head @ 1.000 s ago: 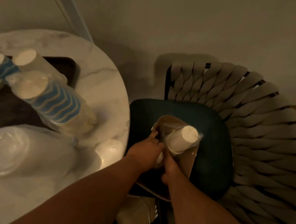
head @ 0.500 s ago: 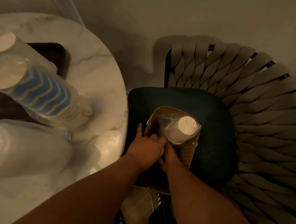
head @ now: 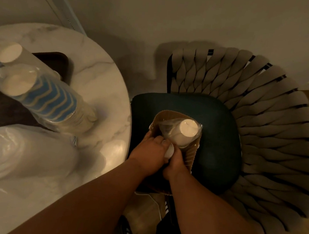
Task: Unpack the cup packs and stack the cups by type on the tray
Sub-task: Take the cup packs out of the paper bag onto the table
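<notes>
Item: brown paper bag (head: 190,155), upright on the chair's dark seat cushion (head: 220,135), just right of the marble table (head: 103,84) edge; I noted open cushion beyond and right of the bag. Inside it stood a plastic-wrapped white cup pack (head: 183,132), long axis near vertical, flat end up. My left hand (head: 148,154) and right hand (head: 176,160) were curled around a small white item in the bag's mouth.

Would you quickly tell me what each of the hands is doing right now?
Left hand: fingers curled over a white cup pack inside the cardboard box, gripping it.
Right hand: curled round the same pack from the other side.
</notes>
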A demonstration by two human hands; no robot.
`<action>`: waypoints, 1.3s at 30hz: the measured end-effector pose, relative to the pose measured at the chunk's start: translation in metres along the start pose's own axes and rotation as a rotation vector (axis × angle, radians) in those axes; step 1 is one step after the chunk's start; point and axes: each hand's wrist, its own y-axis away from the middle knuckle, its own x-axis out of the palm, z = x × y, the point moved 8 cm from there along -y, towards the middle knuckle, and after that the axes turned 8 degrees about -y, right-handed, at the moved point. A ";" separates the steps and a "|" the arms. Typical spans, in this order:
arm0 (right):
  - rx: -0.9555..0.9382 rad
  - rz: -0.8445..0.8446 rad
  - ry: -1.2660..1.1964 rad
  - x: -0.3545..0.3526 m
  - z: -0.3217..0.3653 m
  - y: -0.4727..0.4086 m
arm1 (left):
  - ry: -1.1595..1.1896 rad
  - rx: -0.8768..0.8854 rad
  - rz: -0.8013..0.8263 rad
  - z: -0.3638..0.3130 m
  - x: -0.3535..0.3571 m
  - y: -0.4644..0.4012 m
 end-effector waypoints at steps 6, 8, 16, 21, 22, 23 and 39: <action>0.041 0.107 -0.049 0.010 -0.002 0.039 | 0.110 -0.028 -0.078 -0.001 -0.030 0.021; 0.051 0.107 -0.031 0.016 0.002 0.057 | 0.174 -0.021 -0.110 -0.001 -0.052 0.032; -0.203 0.029 0.099 0.058 0.030 0.155 | 0.268 0.017 -0.335 -0.006 -0.161 0.092; -0.471 0.183 0.222 0.143 0.044 0.256 | 0.603 0.088 -0.574 0.011 -0.245 0.156; -0.507 0.244 0.276 0.163 0.041 0.278 | 0.687 0.096 -0.591 0.020 -0.259 0.171; -0.540 0.293 0.334 0.181 0.036 0.300 | 0.771 0.104 -0.600 0.029 -0.271 0.186; -1.366 0.469 1.481 0.307 -0.137 0.390 | 1.198 -0.300 -0.900 0.244 -0.206 0.375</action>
